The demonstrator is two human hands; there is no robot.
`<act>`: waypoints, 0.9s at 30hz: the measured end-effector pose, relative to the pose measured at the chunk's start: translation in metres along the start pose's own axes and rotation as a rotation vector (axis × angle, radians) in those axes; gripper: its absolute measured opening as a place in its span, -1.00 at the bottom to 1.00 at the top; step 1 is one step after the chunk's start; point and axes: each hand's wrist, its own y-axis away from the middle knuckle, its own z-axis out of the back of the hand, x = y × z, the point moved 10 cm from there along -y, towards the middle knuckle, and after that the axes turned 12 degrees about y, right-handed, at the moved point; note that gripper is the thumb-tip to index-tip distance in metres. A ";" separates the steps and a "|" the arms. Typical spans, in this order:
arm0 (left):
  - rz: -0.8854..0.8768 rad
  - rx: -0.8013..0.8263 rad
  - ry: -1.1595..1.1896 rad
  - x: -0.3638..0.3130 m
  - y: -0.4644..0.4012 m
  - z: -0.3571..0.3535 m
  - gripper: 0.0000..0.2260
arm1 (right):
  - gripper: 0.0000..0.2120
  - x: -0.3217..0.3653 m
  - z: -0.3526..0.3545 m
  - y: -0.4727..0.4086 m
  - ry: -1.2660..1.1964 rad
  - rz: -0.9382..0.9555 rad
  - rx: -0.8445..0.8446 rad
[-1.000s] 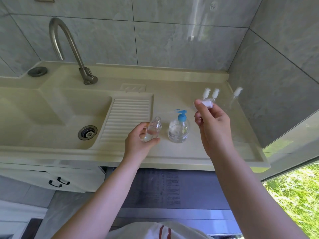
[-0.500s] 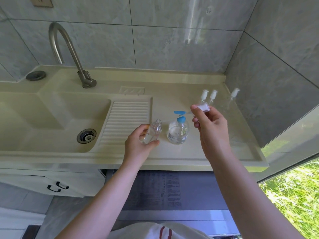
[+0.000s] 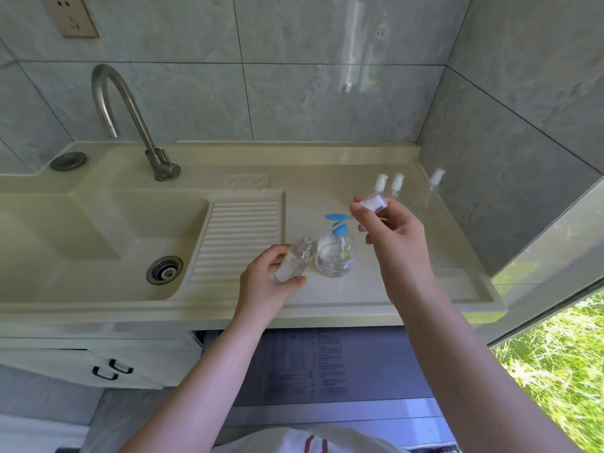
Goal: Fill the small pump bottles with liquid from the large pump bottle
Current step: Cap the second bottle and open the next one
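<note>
Small pump bottle (image 3: 292, 261), uncapped, tilted, neck toward large pump bottle (image 3: 335, 255); left hand (image 3: 266, 282) curls round it, just beside the large one on the counter (image 3: 376, 289). Since half a second ago its tilt is little changed. Right hand (image 3: 392, 237) pinches the white pump cap (image 3: 373, 202) between thumb and fingers, above the blue pump head, position nearly as before. Three capped small bottles (image 3: 397, 184) stand at the far right corner, unmoved
</note>
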 end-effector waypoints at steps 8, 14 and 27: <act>-0.009 0.096 0.022 -0.013 0.007 -0.019 -0.59 | -0.78 0.006 -0.006 0.004 0.118 0.071 0.048; 0.057 0.156 0.124 -0.025 0.014 -0.031 -0.61 | -0.55 0.014 -0.021 0.005 0.243 0.177 0.228; 0.245 0.340 0.389 -0.028 0.028 -0.049 -0.58 | -0.68 0.063 -0.031 0.009 0.473 0.418 0.653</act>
